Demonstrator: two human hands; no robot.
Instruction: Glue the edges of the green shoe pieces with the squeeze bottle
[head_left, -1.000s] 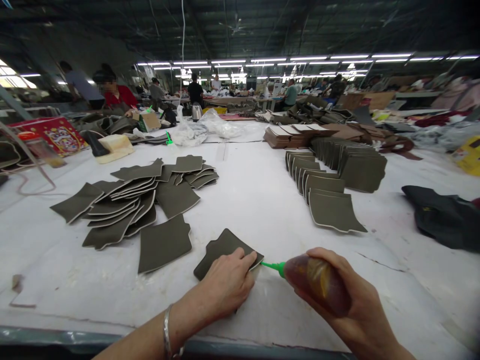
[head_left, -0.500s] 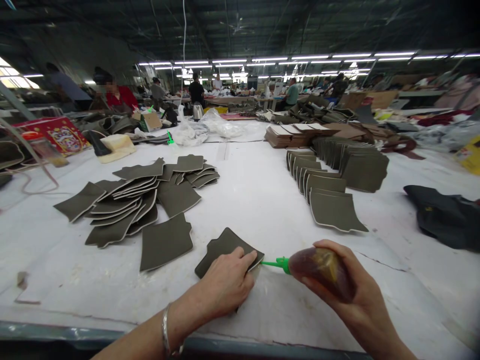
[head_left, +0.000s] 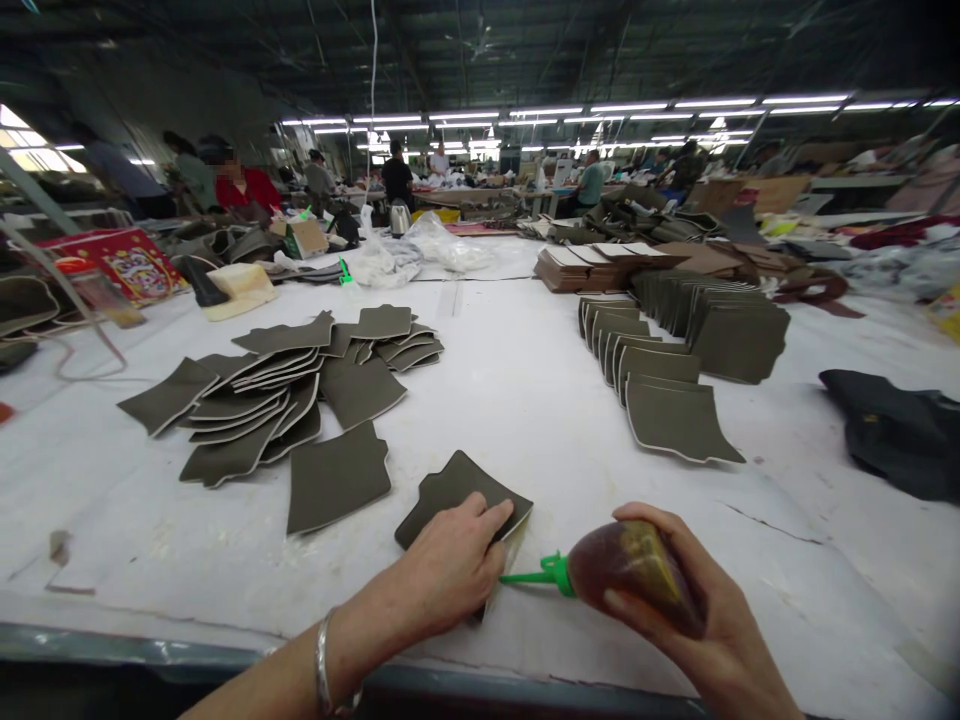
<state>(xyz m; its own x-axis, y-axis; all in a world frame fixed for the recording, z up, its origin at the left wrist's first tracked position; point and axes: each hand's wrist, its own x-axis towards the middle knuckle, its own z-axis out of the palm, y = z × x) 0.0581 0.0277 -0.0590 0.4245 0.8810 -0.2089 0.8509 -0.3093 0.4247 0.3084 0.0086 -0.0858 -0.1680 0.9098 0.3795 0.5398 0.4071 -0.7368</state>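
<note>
An olive-grey panel (head_left: 459,482) with a pale edge lies at the front middle of the table. My left hand (head_left: 448,562) presses on it with the fingers over its right part, holding it; the thumb is mostly hidden. In my right hand (head_left: 712,625) is a squeeze bottle (head_left: 626,575) of amber-brown liquid, tipped sideways. Its green nozzle (head_left: 536,573) points left, the tip close to the panel's near right edge beside my left hand. A wet, yellowish streak runs along that edge. Another loose panel (head_left: 339,477) lies to the left of the held one.
A loose heap of similar panels (head_left: 259,400) lies at left. To the right, panels stand leaning in an overlapping row (head_left: 675,410). Brown pieces (head_left: 592,268) are stacked behind them. Dark cloth (head_left: 892,430) lies far right. Clear plastic (head_left: 450,245) and a red box (head_left: 124,262) are farther back. Other people work beyond.
The bottle and my right hand have moved down and a little left, carrying the nozzle tip from the panel's right corner along its near edge. My left hand stays on the panel.
</note>
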